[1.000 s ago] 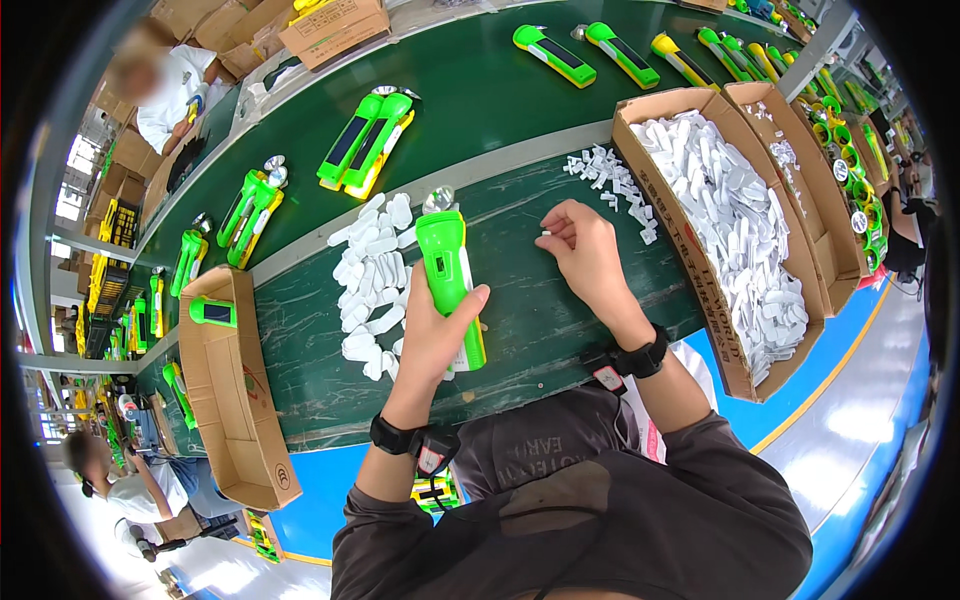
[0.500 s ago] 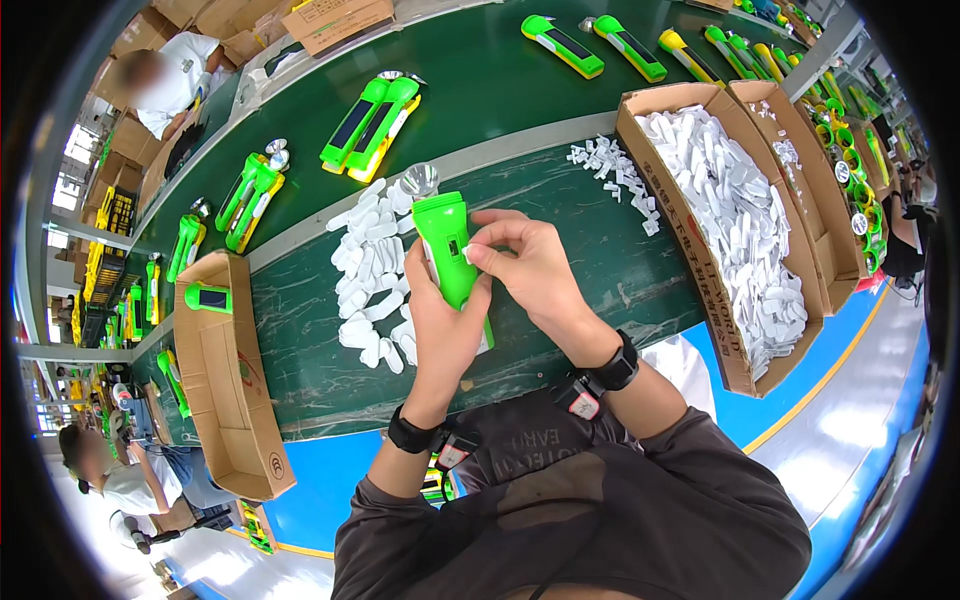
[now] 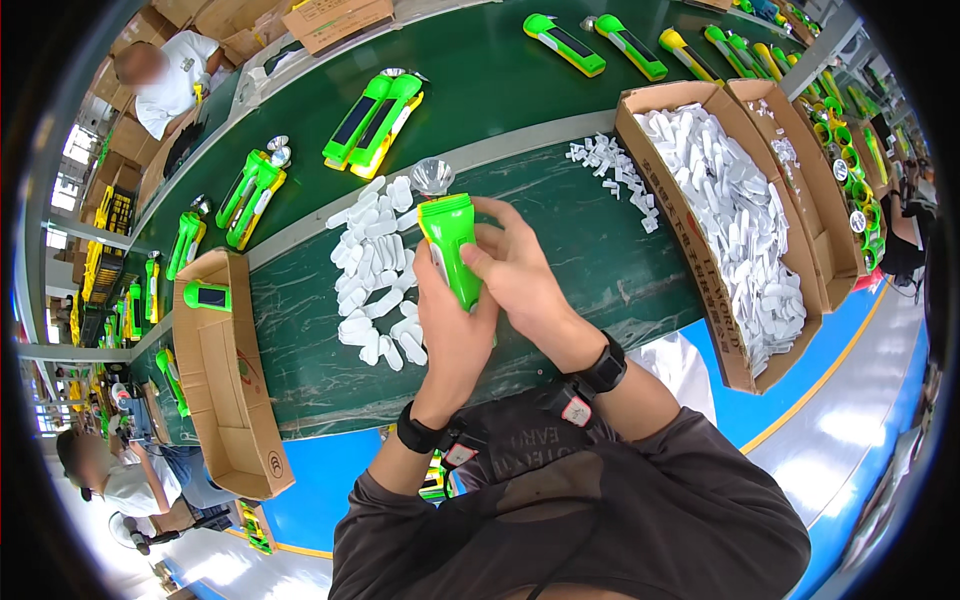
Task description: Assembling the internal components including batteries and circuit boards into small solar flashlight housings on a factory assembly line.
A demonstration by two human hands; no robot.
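Both my hands hold a green flashlight (image 3: 447, 222) over the table, its wide head end pointing away from me. My left hand (image 3: 455, 335) is closed around its lower body from the left. From the right, my right hand (image 3: 530, 285) grips it, with the fingers behind and the thumb pressed on the front face. That thumb covers the spot where a small slot was visible. A clear, shiny round reflector (image 3: 433, 177) sits just beyond the head end. White oval plastic pieces (image 3: 375, 262) lie in a loose pile beside my left hand.
Small white pieces (image 3: 612, 168) are scattered on the green table (image 3: 560, 200). To the right, a cardboard box (image 3: 668, 215) is full of white oval parts. Another cardboard box (image 3: 205, 390) at left holds a green piece. Several flashlights (image 3: 365, 125) lie on the green belt (image 3: 480, 105) beyond a metal rail.
My right hand has gone from pinching a small white piece at the slot to wrapping round the flashlight, thumb on its front. The flashlight has turned slightly.
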